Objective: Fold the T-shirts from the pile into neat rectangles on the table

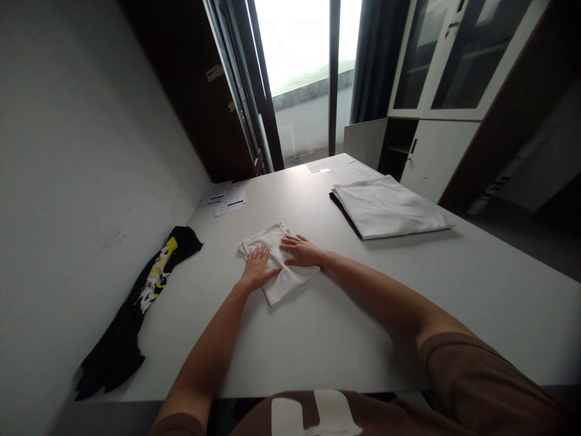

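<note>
A white folded cloth [278, 284], which looks like a garment, lies on the white table in front of me. My left hand [260, 268] rests flat on its left part, fingers spread and pointing away from me. On its right part lies my right hand [302, 251], palm down, with the fingers stretched toward the left. Both hands press on the top of the cloth and grip nothing. The layered folds show at its far left edge.
Along the wall at left lies a black garment [122, 333] with a yellow and white print. Folded white cloth [390, 209] sits over something black at the right. Printed papers [230, 200] lie at the far left table corner. Beyond stands a white cabinet [447, 151].
</note>
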A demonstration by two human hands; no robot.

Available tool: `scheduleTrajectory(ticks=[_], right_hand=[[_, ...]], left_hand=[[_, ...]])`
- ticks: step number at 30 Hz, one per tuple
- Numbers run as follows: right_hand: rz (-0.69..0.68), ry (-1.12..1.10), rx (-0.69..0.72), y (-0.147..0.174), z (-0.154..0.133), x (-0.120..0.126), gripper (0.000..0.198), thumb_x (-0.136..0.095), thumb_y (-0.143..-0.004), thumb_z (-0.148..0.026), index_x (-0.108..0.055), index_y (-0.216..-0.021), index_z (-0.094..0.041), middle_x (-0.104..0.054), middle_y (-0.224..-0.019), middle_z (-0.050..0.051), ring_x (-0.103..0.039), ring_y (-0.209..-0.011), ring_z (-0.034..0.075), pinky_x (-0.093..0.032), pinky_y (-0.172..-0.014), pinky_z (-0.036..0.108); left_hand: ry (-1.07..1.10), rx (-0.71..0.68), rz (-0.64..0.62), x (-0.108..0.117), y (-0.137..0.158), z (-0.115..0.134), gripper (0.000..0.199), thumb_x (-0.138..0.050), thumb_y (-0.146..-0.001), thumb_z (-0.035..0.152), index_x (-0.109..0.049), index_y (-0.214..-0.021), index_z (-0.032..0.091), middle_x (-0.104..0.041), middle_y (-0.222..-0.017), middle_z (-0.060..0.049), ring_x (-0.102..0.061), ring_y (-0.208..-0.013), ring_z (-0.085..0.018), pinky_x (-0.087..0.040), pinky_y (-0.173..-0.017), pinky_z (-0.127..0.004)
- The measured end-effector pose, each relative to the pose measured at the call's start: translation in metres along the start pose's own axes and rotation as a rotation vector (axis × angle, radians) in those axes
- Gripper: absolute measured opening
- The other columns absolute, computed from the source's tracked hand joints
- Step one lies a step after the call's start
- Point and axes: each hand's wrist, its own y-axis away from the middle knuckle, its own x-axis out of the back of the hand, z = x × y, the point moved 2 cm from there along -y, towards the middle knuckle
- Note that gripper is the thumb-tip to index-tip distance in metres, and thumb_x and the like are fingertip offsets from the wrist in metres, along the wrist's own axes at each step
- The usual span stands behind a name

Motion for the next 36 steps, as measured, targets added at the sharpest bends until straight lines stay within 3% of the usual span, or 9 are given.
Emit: scheduleTrajectory(ticks=[5, 9, 14, 19, 27, 33, 36], right_hand=[[0.011, 0.007, -0.094, -0.002, 0.014, -0.004, 0.067, -0.054, -0.095, -0.062, -0.046, -0.154, -0.032, -0.037, -0.163, 0.007, -0.027, -0.153, 0.029, -0.017, -0.124, 0.056], [0.052, 0.031, -0.134, -0.002, 0.021, -0.002, 0.064, -0.055, -0.096, -0.059, -0.05, -0.151, -0.029, -0.035, -0.164, 0.009, -0.025, -0.154, 0.029, -0.019, -0.124, 0.053], [0.031, 0.043, -0.017, 0.002, 0.014, 0.002, 0.061, -0.058, -0.095, -0.057, -0.052, -0.15, -0.031, -0.03, -0.166, 0.007, -0.022, -0.155, 0.029, -0.015, -0.125, 0.052], [0.018, 0.041, 0.027, 0.002, 0.002, 0.0, 0.066, -0.059, -0.094, -0.058, -0.05, -0.152, -0.028, -0.029, -0.166, 0.01, -0.019, -0.155, 0.029, -0.014, -0.124, 0.053], [-0.003, 0.034, -0.102, -0.001, 0.004, -0.006, 0.075, -0.057, -0.091, -0.067, -0.045, -0.155, -0.029, -0.033, -0.165, 0.01, -0.023, -0.154, 0.031, -0.016, -0.125, 0.054], [0.025, 0.08, -0.276, -0.004, 0.006, -0.004, 0.08, -0.048, -0.092, -0.074, -0.04, -0.157, -0.029, -0.031, -0.165, 0.01, -0.025, -0.153, 0.036, -0.018, -0.122, 0.06], [0.038, 0.095, -0.311, -0.004, 0.007, -0.002, 0.078, -0.046, -0.092, -0.074, -0.041, -0.156, -0.03, -0.033, -0.165, 0.009, -0.027, -0.152, 0.036, -0.017, -0.122, 0.061]], left_hand=[[-0.038, 0.025, 0.046, 0.001, 0.006, 0.016, 0.09, -0.046, -0.092, 0.072, -0.031, -0.16, 0.015, -0.016, -0.169, -0.018, -0.009, -0.157, -0.037, -0.005, -0.125, -0.059], [-0.048, 0.062, 0.053, 0.0, 0.011, 0.03, 0.085, -0.042, -0.096, 0.067, -0.031, -0.159, 0.011, -0.022, -0.167, -0.021, -0.014, -0.156, -0.037, -0.008, -0.125, -0.058], [-0.024, 0.025, 0.006, -0.001, 0.015, 0.035, 0.081, -0.034, -0.1, 0.065, -0.024, -0.162, 0.014, -0.014, -0.17, -0.016, -0.01, -0.157, -0.035, -0.011, -0.125, -0.058], [-0.007, -0.042, -0.031, -0.002, 0.013, 0.03, 0.085, -0.037, -0.099, 0.067, -0.019, -0.164, 0.016, -0.008, -0.171, -0.014, -0.006, -0.158, -0.033, -0.009, -0.125, -0.057], [0.011, -0.046, 0.009, -0.003, 0.01, 0.029, 0.091, -0.039, -0.096, 0.071, -0.019, -0.164, 0.015, -0.011, -0.171, -0.014, -0.008, -0.158, -0.032, -0.008, -0.126, -0.055], [-0.041, 0.039, 0.18, 0.01, 0.009, 0.028, 0.082, -0.044, -0.096, 0.067, -0.032, -0.16, 0.017, -0.019, -0.169, -0.014, -0.009, -0.157, -0.034, -0.003, -0.126, -0.057], [-0.026, 0.005, 0.184, 0.013, 0.013, 0.039, 0.076, -0.041, -0.098, 0.062, -0.035, -0.158, 0.017, -0.025, -0.167, -0.014, -0.017, -0.156, -0.033, -0.009, -0.126, -0.054]])
